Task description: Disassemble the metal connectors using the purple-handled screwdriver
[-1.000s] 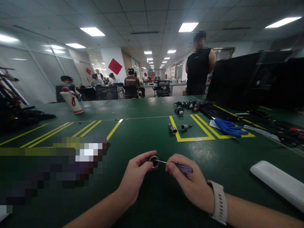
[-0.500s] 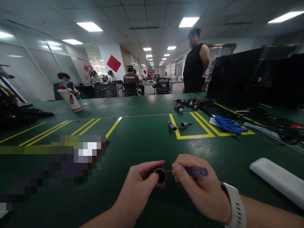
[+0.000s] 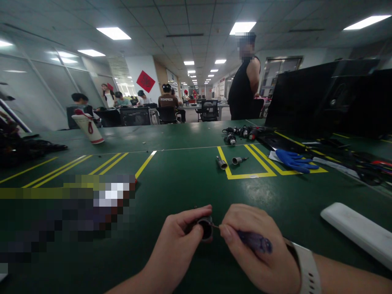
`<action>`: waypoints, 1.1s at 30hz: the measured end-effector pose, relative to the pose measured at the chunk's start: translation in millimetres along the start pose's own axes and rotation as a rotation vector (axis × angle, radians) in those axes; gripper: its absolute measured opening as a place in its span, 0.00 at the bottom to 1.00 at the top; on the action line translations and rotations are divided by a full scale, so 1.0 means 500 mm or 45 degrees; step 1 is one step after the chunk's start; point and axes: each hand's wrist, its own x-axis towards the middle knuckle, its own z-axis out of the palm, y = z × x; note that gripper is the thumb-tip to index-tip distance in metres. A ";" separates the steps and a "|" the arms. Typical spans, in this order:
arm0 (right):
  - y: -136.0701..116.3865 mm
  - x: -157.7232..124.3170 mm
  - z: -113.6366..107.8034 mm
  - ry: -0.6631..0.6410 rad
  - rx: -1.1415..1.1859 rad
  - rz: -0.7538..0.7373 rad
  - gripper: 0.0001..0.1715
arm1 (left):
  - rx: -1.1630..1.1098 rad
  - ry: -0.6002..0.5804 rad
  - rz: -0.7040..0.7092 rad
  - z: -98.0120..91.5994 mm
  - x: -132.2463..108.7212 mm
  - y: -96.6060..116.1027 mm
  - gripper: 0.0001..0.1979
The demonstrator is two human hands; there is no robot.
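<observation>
The left hand [image 3: 174, 243] pinches a cup [image 3: 207, 230] between thumb and fingers, just above the table [image 3: 180, 179]. The cup sits at their tips, between the two hands, its round dark mouth facing the wearer and a little to the right. The right hand [image 3: 254, 239] is closed around a screwdriver [image 3: 255, 241], whose long axis slants from the handle at lower right up to the shaft at left, pointing at the cup's rim; whether the tip touches is hard to tell.
</observation>
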 end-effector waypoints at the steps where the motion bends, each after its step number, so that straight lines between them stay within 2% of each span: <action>1: 0.000 0.000 0.000 -0.008 -0.001 -0.004 0.10 | -0.005 0.002 0.007 0.000 0.000 0.001 0.15; 12: 0.004 0.002 -0.003 -0.023 -0.010 0.073 0.11 | -0.131 0.038 -0.109 0.000 -0.002 0.003 0.18; 33: 0.006 0.002 -0.004 -0.036 0.009 0.082 0.12 | -0.212 0.028 -0.145 -0.001 -0.001 0.003 0.18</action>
